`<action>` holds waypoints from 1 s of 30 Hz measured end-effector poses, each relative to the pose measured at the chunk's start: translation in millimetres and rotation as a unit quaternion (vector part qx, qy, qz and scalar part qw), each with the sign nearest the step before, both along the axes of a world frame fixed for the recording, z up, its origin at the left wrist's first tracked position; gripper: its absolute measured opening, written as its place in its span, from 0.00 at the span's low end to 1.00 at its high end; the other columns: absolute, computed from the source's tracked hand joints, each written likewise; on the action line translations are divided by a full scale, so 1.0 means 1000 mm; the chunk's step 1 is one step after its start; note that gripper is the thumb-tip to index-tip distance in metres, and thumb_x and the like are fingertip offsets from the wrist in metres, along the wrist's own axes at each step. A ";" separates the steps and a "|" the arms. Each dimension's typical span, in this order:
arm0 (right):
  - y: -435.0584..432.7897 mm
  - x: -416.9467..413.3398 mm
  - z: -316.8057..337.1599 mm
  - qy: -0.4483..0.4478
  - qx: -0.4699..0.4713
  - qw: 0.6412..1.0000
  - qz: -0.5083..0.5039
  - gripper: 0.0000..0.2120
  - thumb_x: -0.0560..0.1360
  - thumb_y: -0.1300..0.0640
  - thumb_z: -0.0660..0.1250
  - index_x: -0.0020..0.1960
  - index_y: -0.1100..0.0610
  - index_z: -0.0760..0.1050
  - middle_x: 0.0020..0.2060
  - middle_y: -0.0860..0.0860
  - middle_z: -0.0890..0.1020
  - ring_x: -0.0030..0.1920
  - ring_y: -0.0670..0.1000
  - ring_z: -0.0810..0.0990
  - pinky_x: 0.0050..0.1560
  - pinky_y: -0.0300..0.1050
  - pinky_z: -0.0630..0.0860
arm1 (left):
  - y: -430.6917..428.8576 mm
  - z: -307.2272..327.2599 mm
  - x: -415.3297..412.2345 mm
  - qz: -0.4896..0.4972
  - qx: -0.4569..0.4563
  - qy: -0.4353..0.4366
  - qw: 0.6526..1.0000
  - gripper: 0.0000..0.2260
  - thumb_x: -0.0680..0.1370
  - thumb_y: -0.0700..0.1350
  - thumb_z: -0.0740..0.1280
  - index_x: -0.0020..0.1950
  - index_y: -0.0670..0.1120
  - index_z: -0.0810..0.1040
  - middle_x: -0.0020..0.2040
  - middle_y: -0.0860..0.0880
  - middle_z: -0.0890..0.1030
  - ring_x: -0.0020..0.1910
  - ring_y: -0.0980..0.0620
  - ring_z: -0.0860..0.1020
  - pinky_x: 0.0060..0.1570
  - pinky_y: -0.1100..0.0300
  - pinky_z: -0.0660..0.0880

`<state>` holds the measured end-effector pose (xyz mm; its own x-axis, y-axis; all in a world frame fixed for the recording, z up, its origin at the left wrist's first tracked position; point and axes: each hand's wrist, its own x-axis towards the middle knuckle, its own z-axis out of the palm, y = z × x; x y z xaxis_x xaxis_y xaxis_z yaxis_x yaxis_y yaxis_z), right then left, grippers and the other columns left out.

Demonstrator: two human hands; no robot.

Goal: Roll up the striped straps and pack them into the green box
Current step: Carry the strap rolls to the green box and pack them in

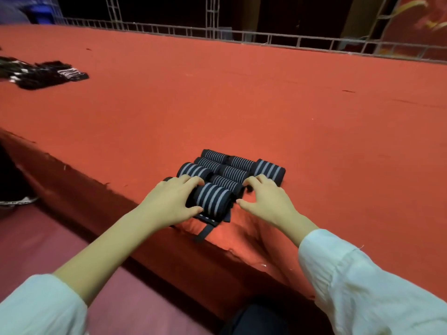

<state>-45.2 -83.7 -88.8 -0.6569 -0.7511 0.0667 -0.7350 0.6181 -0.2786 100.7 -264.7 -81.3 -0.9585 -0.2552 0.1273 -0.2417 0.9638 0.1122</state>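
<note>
Broadly, a red-covered table (266, 105) fills the frame, with a metal railing (242, 37) along the top and a loose pile of straps (43, 73) at upper left. At lower centre the left hand (171, 199) grips the nearest rolled strap (212, 199). The right hand (266, 199), fingers curled, sits at its right end, its hold unclear. The strap is black with grey stripes and touches the other rolls (232, 165) just above it.

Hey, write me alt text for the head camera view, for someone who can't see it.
A person's left hand grips a rolled striped strap at the near edge of a red table, the right hand at its other end. More rolls lie side by side just behind it; loose straps sit far left.
</note>
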 end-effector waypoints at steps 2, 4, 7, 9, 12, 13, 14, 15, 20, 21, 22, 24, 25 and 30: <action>-0.004 -0.008 -0.007 -0.005 0.006 1.000 0.001 0.23 0.75 0.43 0.65 0.66 0.52 0.69 0.61 0.52 0.72 0.63 0.55 0.70 0.61 0.54 0.71 | -0.003 -0.006 -0.010 -0.012 0.007 -0.003 1.000 0.26 0.74 0.56 0.69 0.70 0.52 0.66 0.65 0.52 0.72 0.64 0.49 0.72 0.60 0.52 0.69; -0.007 -0.016 -0.013 -0.004 0.010 1.000 0.006 0.21 0.76 0.44 0.64 0.65 0.52 0.69 0.61 0.52 0.71 0.63 0.55 0.70 0.60 0.53 0.71 | -0.006 -0.010 -0.022 -0.033 0.020 -0.007 0.999 0.27 0.74 0.54 0.70 0.70 0.52 0.66 0.65 0.52 0.72 0.65 0.50 0.71 0.62 0.52 0.68; -0.011 -0.033 -0.017 0.013 -0.015 1.000 -0.003 0.18 0.77 0.48 0.63 0.64 0.54 0.71 0.61 0.53 0.70 0.63 0.56 0.69 0.60 0.53 0.71 | -0.008 -0.013 -0.041 -0.069 0.050 -0.026 0.996 0.28 0.73 0.51 0.73 0.70 0.51 0.66 0.67 0.54 0.70 0.67 0.53 0.68 0.64 0.55 0.67; -0.012 -0.050 -0.017 0.031 -0.030 0.999 -0.026 0.17 0.78 0.52 0.62 0.65 0.56 0.71 0.63 0.55 0.69 0.64 0.57 0.68 0.61 0.53 0.69 | -0.009 -0.015 -0.053 -0.094 0.065 -0.048 0.992 0.29 0.73 0.49 0.74 0.70 0.51 0.66 0.67 0.54 0.69 0.67 0.54 0.67 0.64 0.57 0.68; -0.013 -0.073 -0.019 0.046 -0.013 0.998 -0.050 0.17 0.79 0.56 0.59 0.67 0.59 0.69 0.67 0.58 0.67 0.66 0.60 0.65 0.64 0.52 0.66 | -0.010 -0.019 -0.066 -0.115 0.077 -0.081 0.987 0.30 0.72 0.47 0.74 0.71 0.51 0.67 0.67 0.54 0.69 0.68 0.54 0.66 0.64 0.58 0.67; -0.014 -0.078 -0.022 0.044 -0.003 0.997 -0.056 0.18 0.80 0.57 0.58 0.68 0.59 0.68 0.67 0.58 0.66 0.66 0.60 0.65 0.64 0.52 0.65 | -0.012 -0.022 -0.068 -0.118 0.086 -0.090 0.985 0.30 0.72 0.46 0.75 0.71 0.51 0.67 0.67 0.55 0.69 0.68 0.54 0.65 0.66 0.57 0.66; -0.014 -0.083 -0.025 0.042 0.004 0.997 -0.059 0.18 0.80 0.57 0.57 0.68 0.60 0.67 0.68 0.58 0.66 0.67 0.60 0.64 0.65 0.53 0.64 | -0.013 -0.023 -0.069 -0.119 0.094 -0.097 0.984 0.30 0.72 0.47 0.74 0.72 0.51 0.67 0.68 0.55 0.69 0.69 0.54 0.65 0.67 0.57 0.65; -0.014 -0.086 -0.028 0.040 0.008 0.997 -0.061 0.18 0.80 0.57 0.56 0.69 0.60 0.67 0.68 0.59 0.66 0.67 0.61 0.64 0.65 0.53 0.64 | -0.015 -0.025 -0.070 -0.120 0.101 -0.102 0.982 0.31 0.72 0.47 0.74 0.72 0.51 0.67 0.68 0.55 0.69 0.69 0.55 0.64 0.68 0.57 0.64; -0.018 -0.097 -0.037 0.050 0.001 0.997 -0.064 0.17 0.79 0.60 0.57 0.66 0.62 0.67 0.66 0.60 0.67 0.64 0.62 0.65 0.64 0.54 0.64 | -0.019 -0.027 -0.076 -0.128 0.081 -0.128 0.980 0.35 0.71 0.50 0.75 0.75 0.51 0.65 0.70 0.55 0.69 0.70 0.54 0.62 0.71 0.58 0.59; -0.020 -0.099 -0.037 0.057 0.000 0.996 -0.071 0.16 0.79 0.60 0.58 0.66 0.62 0.67 0.65 0.60 0.68 0.63 0.62 0.65 0.62 0.54 0.65 | -0.019 -0.027 -0.077 -0.128 0.073 -0.137 0.979 0.36 0.70 0.52 0.75 0.75 0.51 0.64 0.70 0.55 0.68 0.70 0.54 0.62 0.71 0.57 0.59; -0.021 -0.100 -0.036 0.065 0.002 0.995 -0.080 0.17 0.79 0.60 0.59 0.66 0.62 0.66 0.64 0.59 0.68 0.62 0.61 0.66 0.60 0.54 0.66 | -0.019 -0.027 -0.079 -0.127 0.065 -0.148 0.979 0.37 0.70 0.53 0.75 0.76 0.52 0.63 0.69 0.55 0.67 0.69 0.52 0.61 0.70 0.57 0.59; -0.022 -0.105 -0.033 0.063 0.013 0.993 -0.102 0.23 0.79 0.56 0.62 0.70 0.63 0.62 0.64 0.60 0.67 0.63 0.62 0.65 0.61 0.54 0.66 | -0.018 -0.026 -0.080 -0.120 0.046 -0.170 0.977 0.40 0.68 0.56 0.76 0.76 0.52 0.63 0.65 0.53 0.65 0.66 0.51 0.61 0.68 0.57 0.60; -0.023 -0.109 -0.030 0.047 0.024 0.992 -0.113 0.28 0.78 0.53 0.64 0.73 0.64 0.59 0.66 0.61 0.66 0.65 0.62 0.65 0.63 0.55 0.65 | -0.018 -0.025 -0.081 -0.117 0.039 -0.178 0.976 0.41 0.66 0.57 0.77 0.75 0.52 0.64 0.62 0.53 0.63 0.63 0.51 0.61 0.67 0.57 0.61; -0.024 -0.117 -0.024 -0.065 0.056 0.983 -0.164 0.33 0.71 0.48 0.72 0.67 0.64 0.63 0.64 0.61 0.69 0.66 0.62 0.65 0.61 0.51 0.67 | -0.017 -0.022 -0.076 -0.104 0.053 -0.181 0.977 0.37 0.63 0.58 0.78 0.68 0.53 0.67 0.60 0.53 0.62 0.58 0.53 0.61 0.63 0.55 0.68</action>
<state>-161.8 -107.5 -112.6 -0.8628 -0.4946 -0.1049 -0.4531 0.8484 -0.2736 24.8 -281.2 -103.7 -0.9684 -0.0442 -0.2453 -0.0846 0.9840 0.1567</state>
